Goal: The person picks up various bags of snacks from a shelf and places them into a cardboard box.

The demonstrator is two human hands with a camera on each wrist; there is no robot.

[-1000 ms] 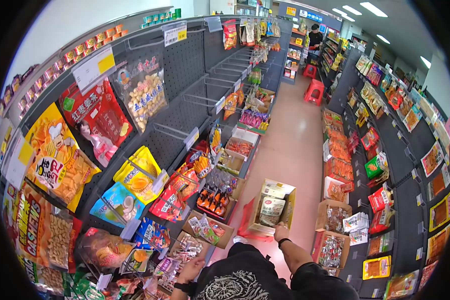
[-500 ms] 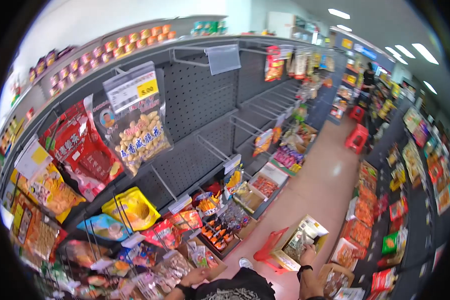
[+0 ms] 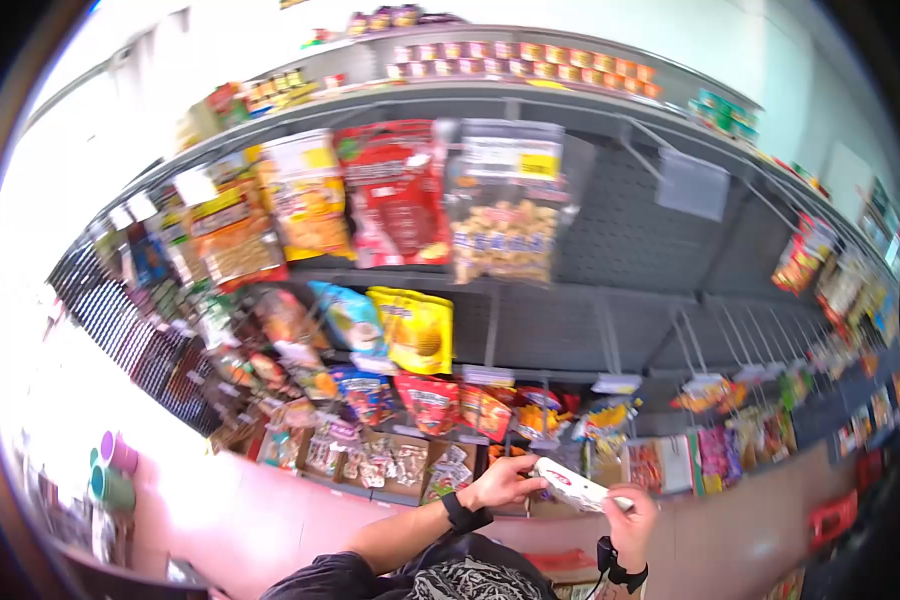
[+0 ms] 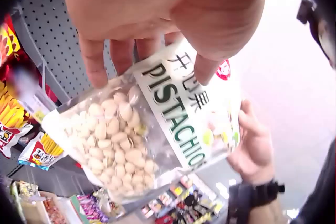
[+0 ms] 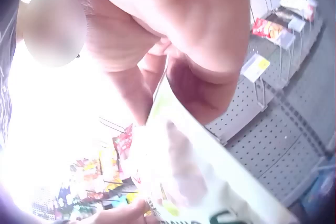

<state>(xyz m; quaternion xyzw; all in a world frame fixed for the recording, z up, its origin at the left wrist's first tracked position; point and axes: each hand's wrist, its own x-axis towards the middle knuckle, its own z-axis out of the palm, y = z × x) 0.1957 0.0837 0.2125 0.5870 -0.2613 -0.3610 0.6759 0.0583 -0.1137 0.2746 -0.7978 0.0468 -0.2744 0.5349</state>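
Observation:
Both hands hold a clear-and-white bag of pistachios in front of the body, printed with "PISTACHIO" in green letters. My left hand grips one edge, its thumb pressed on the white label and its fingers behind the bag, as the left wrist view shows. At the opposite edge my right hand pinches a corner between thumb and fingers; in the right wrist view that hand hides part of the corner. In the head view the bag is tilted and seen nearly edge-on.
A grey pegboard shelf faces me, with metal hooks. Hanging from it are a peanut bag, a red pouch and a yellow pouch. Open cartons of small packets line the bottom. A red stool stands at right.
The head view has swung left, from along the aisle to facing the shelf. My right hand has lifted the pistachio bag from the carton, and my left hand has come over and taken hold too.

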